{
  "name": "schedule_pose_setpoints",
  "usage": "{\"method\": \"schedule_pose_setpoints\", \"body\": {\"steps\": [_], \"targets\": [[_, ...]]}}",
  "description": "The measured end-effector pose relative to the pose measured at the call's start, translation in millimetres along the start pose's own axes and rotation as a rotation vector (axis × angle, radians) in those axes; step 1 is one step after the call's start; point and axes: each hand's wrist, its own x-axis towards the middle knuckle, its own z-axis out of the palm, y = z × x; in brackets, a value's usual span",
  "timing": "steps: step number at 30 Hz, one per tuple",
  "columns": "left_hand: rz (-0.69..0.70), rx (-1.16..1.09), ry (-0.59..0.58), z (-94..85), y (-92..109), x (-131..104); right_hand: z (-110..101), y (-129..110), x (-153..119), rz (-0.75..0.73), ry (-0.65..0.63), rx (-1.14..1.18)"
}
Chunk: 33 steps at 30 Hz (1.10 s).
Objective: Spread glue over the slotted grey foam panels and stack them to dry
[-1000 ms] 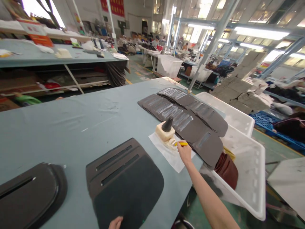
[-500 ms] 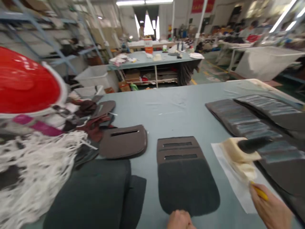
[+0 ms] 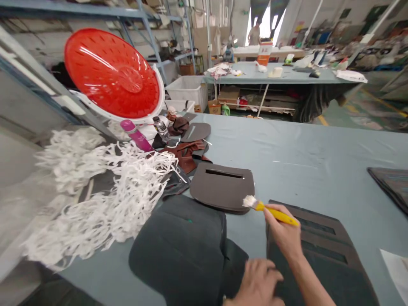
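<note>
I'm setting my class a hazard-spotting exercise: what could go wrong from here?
If wet, the brush in the right hand could smear the single-slot panel near its tip. The left hand, close by the dark pieces, might nudge them. The loose white strips could get caught among those pieces.

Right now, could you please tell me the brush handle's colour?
The brush handle is yellow, clearest in the head view.
</note>
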Motion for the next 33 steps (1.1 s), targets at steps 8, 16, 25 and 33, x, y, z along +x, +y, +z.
{"method": "schedule_pose_setpoints", "body": {"steps": [8,16,25,33], "targets": [[-0.266,0.438,0.669,-145.2,-110.7,17.9,199.1,-75.3,47.9,-0.215,-0.395,0.123],[-0.237,0.474,0.62,-157.1,-137.2,13.0,283.2,-79.1,113.8,-0.192,-0.04,-0.029],[-0.222,0.472,0.626,-158.2,-138.1,16.9,154.2,-0.3,155.5,0.087,0.326,-0.409],[-0.198,0.571,0.575,-155.7,-131.2,18.5,68.5,31.9,88.9,0.2,0.442,-0.566]]}}
